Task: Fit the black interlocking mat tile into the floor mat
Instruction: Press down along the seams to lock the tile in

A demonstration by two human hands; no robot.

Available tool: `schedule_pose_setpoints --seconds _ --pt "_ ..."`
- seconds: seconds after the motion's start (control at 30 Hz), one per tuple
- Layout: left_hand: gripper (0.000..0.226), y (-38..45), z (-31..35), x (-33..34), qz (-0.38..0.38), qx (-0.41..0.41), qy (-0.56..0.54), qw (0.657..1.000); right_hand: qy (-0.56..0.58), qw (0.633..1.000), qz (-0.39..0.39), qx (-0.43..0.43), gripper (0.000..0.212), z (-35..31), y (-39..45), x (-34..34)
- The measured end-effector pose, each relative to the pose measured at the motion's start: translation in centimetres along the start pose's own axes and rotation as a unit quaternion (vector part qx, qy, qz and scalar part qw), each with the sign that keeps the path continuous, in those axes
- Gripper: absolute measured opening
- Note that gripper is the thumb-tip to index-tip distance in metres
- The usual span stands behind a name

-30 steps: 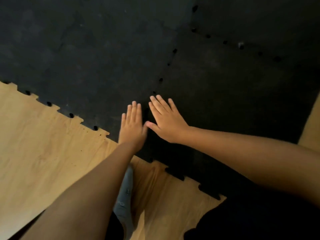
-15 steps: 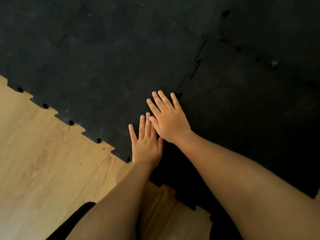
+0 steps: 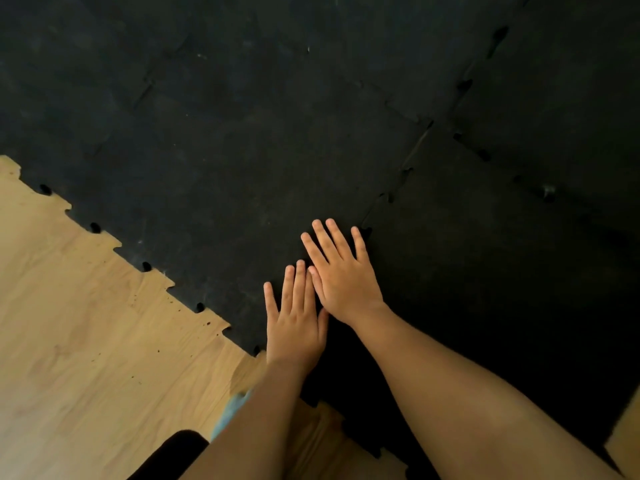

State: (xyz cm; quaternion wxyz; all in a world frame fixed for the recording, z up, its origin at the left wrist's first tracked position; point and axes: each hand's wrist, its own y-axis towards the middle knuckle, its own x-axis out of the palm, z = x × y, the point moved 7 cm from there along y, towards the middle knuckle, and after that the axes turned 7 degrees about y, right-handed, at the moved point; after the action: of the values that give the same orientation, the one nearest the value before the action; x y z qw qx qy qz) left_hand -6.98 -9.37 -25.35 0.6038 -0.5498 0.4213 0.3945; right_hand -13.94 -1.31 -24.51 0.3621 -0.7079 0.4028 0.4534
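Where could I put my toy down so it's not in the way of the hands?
On the bare wooden floor left of the mat's toothed edge, or on the floor mat far above the hands. It's crowded at the seam, where the left hand and right hand press.

1. The person's left hand point(image 3: 294, 323) and right hand point(image 3: 343, 275) are bare, with no rings or gloves.
2. Both arms are bare, with no sleeves.
3. Something black point(image 3: 173, 455) and a bit of light blue cloth point(image 3: 230, 408) show down low.
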Motion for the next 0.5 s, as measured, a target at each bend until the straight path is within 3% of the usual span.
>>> schedule_pose_setpoints --seconds 0.13,0.2,0.5 --pt "0.062 0.0 0.2 -0.1 0.006 -0.002 -0.011 1.0 0.016 0.998 0.044 0.039 0.041 -1.1 2.3 -1.8" --pt "0.06 0.0 0.3 0.0 0.012 0.0 -0.016 1.0 0.015 0.998 0.054 0.01 0.036 -1.9 3.6 -1.9" --pt "0.062 0.6 0.7 0.4 -0.005 -0.005 -0.002 1.0 0.011 1.0 0.021 -0.003 0.051 -0.6 5.0 0.0"
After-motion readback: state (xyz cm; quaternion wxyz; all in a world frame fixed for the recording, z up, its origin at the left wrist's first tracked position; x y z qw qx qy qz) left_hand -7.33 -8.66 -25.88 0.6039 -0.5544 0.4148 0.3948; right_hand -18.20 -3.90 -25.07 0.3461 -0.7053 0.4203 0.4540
